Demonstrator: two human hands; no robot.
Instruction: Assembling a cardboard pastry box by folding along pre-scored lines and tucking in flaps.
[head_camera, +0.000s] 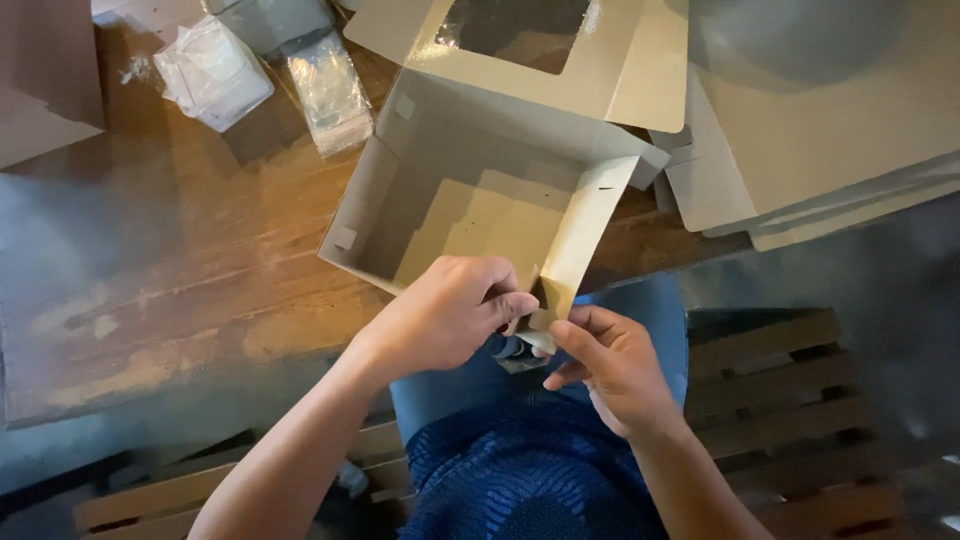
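A pale cardboard box (470, 160) lies open at the edge of the wooden table (180, 270), its windowed lid (520, 45) folded back at the far side. My left hand (445, 310) grips the near corner of the box, fingers curled over the wall. My right hand (610, 365) pinches the lower end of the right side flap (585, 235) at that same corner. The two hands meet there, just off the table edge above my lap.
A stack of flat unfolded box blanks (830, 130) sits at the right. Clear plastic bags (325, 90) and a wrapped white bundle (210, 70) lie at the far left. A slatted wooden bench (770, 380) is under me.
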